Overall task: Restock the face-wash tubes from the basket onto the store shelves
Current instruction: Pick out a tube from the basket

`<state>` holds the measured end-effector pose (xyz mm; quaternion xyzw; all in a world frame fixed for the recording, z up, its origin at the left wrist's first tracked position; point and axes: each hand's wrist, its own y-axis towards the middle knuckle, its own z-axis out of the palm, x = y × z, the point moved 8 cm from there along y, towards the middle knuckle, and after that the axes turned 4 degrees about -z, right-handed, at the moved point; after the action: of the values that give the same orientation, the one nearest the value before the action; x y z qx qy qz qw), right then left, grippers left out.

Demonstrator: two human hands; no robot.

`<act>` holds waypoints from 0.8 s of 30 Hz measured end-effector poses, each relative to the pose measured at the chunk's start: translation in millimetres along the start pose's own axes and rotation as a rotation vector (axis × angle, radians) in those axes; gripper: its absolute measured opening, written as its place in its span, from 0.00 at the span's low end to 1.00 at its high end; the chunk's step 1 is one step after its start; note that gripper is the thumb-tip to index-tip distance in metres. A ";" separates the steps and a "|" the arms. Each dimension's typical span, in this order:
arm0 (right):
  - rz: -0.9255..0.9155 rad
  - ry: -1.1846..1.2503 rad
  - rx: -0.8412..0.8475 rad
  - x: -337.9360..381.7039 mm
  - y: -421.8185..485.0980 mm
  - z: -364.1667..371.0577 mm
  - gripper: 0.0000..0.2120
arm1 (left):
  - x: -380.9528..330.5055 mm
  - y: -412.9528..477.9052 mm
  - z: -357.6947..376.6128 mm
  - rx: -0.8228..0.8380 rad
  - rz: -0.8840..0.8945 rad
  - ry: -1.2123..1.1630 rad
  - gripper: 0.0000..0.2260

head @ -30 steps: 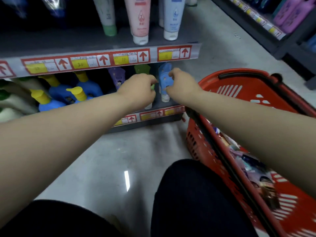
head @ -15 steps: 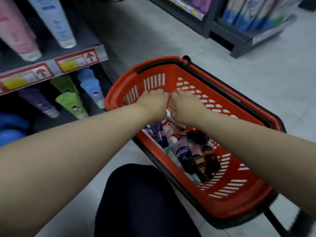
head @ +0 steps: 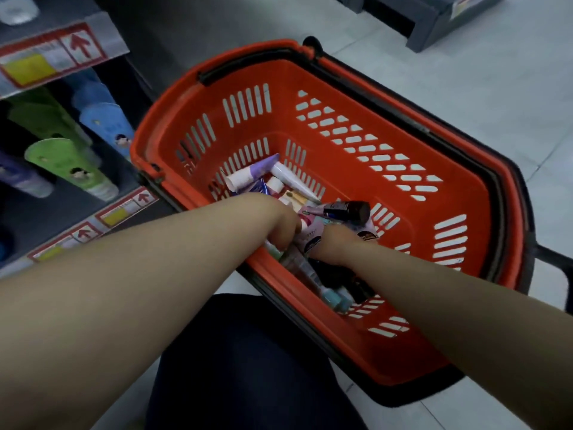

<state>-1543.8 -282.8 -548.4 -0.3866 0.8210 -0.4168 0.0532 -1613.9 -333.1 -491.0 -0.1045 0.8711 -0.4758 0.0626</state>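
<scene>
Face-wash tubes (head: 248, 178): a loose heap of white, purple, pink and dark plastic tubes lay on the bottom of the basket, piled toward its left, near corner.
Shelf: a dark store shelf (head: 117, 76) stood at the left edge, with red-and-yellow price strips along its front edges.
Shelved stock: green tubes (head: 71, 169) and a blue tube (head: 105, 122) stood cap-down on the lower shelf, just left of the basket.
Left hand (head: 276, 221): it was reached down into the heap, knuckles up and fingers curled under. A pale tube end showed beneath it, but whether it gripped anything could not be told.
Pink tube (head: 310, 234): it lay between the two hands, touching both.
Right hand (head: 338, 243): it was down in the heap just right of the left hand. Its fingers were hidden under it, so its grip could not be told.
Dark tube with a rounded black cap (head: 347, 211): it lay on top of the heap, just beyond the right hand.
Basket (head: 341, 97): a red slotted plastic shopping basket with black handles folded along its rim sat on the floor, right of the shelf.
Floor (head: 465, 88): pale tiles ran under and beyond the basket.
Knee (head: 248, 352): a leg in dark cloth sat nearest, between the forearms.
</scene>
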 end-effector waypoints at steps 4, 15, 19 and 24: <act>0.111 0.312 0.009 -11.0 -2.2 -0.8 0.15 | 5.8 8.3 4.2 0.008 -0.024 -0.008 0.21; 0.044 1.499 -0.159 13.0 -13.0 -45.9 0.14 | 43.8 -5.9 -21.2 -0.228 -0.184 -1.305 0.13; -0.008 1.498 -0.270 29.5 -21.1 -71.5 0.11 | 54.9 -29.9 -20.1 -0.220 -0.147 -1.764 0.07; -0.139 1.564 -0.310 72.9 -31.2 -107.9 0.11 | 88.0 -74.0 -28.3 -0.418 -0.015 -1.995 0.07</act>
<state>-1620.2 -273.9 -438.8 -0.0356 0.6429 -0.4505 -0.6184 -1696.1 -370.2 -414.3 -0.4677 0.4866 -0.0105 0.7378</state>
